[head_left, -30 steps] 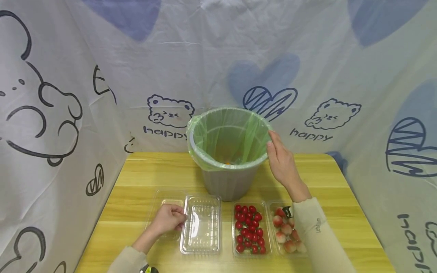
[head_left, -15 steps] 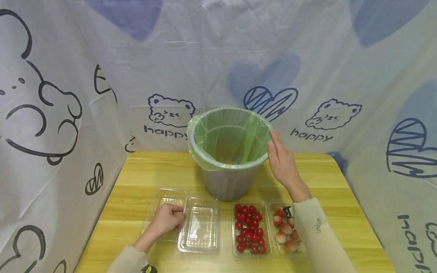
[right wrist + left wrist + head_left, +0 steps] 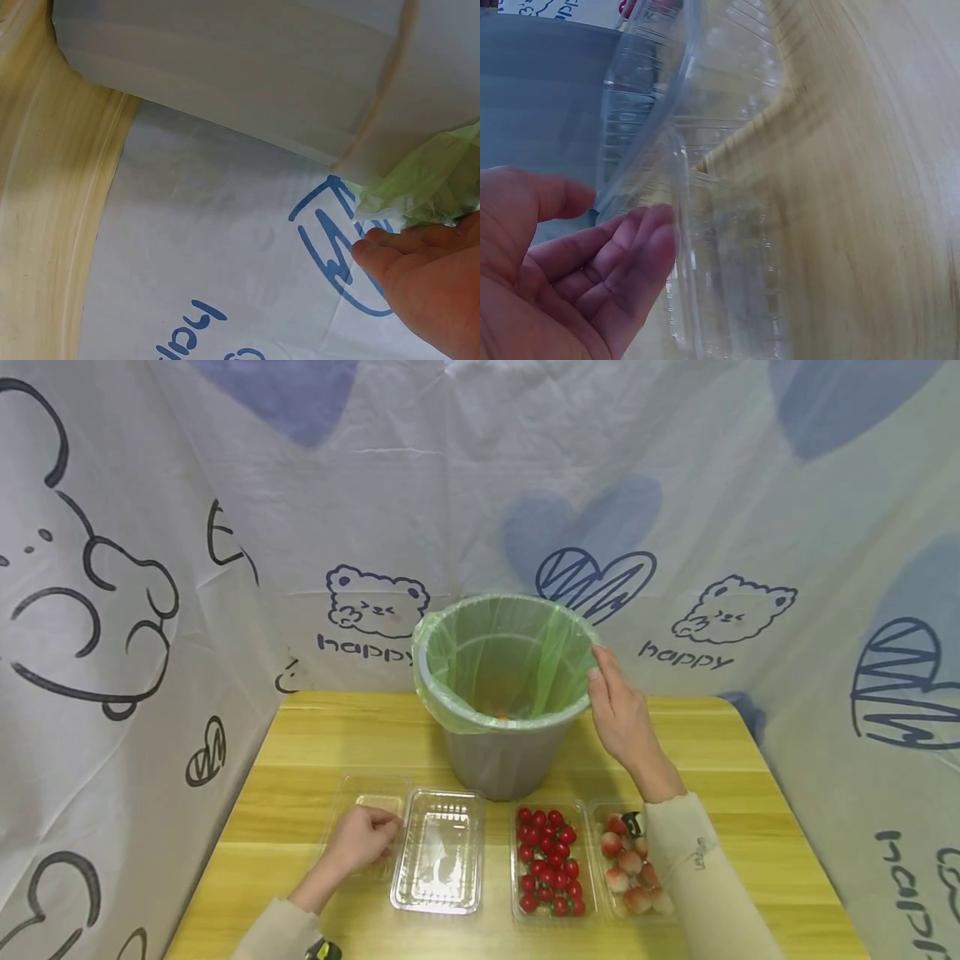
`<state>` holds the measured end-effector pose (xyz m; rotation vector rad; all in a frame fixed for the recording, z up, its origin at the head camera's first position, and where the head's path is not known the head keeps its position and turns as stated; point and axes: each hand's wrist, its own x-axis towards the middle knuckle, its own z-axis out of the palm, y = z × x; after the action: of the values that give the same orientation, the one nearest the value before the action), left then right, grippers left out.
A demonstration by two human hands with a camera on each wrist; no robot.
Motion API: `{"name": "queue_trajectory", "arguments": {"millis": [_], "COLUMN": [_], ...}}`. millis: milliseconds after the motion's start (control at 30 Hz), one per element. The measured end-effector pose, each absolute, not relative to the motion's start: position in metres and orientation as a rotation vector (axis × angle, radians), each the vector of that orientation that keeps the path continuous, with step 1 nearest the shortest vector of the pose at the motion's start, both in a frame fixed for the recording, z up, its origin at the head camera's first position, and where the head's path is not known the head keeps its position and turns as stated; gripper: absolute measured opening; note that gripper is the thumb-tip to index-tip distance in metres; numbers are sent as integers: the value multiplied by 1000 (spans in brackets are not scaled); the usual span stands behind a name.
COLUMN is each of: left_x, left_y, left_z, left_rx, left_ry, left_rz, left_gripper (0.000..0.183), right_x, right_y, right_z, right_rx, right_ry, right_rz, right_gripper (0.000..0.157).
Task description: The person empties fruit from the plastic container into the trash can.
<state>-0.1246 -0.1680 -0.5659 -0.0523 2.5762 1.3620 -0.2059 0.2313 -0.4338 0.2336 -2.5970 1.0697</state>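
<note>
In the head view my left hand [image 3: 365, 839] is beside the left edge of a clear plastic container [image 3: 438, 852]. In the left wrist view the thumb and fingers [image 3: 660, 232] are spread apart, with fingertips right at the clear plastic edge. Under and behind this hand lies another clear plastic half [image 3: 375, 783], partly hidden. My right hand [image 3: 622, 718] rests its fairly straight fingers against the right rim of a grey trash can [image 3: 498, 768] lined with a green bag [image 3: 457, 677]. In the right wrist view its fingertips touch near the bag's overhang.
Right of the clear container stands a clear tray of red cherry tomatoes [image 3: 551, 864]. Beside it is another tray with red-and-white strawberries [image 3: 630, 872], partly covered by the right sleeve. A small orange thing [image 3: 502, 718] shows inside the can. Printed cloth walls surround the wooden table [image 3: 750, 827].
My left fingers have let go of the clear container's left edge and shifted slightly left. The container has moved slightly left and lies flatter. The right hand stays on the can's rim.
</note>
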Motion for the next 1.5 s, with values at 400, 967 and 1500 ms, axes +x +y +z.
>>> {"name": "queue_trajectory", "arguments": {"millis": [400,967,1500], "left_x": [-129,-121,-103], "left_y": [-185,-100,-63], "left_z": [-569,-538,-555], "left_rx": [-91,81,219], "left_ry": [2691,2509,2166], "left_rz": [1201,1658,1672], "left_gripper": [25,20,33], "right_x": [-206,-207,-206], "right_y": [230,233,232], "right_z": [-433,-432,-432], "right_rx": [229,233,239], "right_ry": [-2599,-2613,-2620], "right_rz": [1073,1059,1061], "right_gripper": [58,59,60]}}
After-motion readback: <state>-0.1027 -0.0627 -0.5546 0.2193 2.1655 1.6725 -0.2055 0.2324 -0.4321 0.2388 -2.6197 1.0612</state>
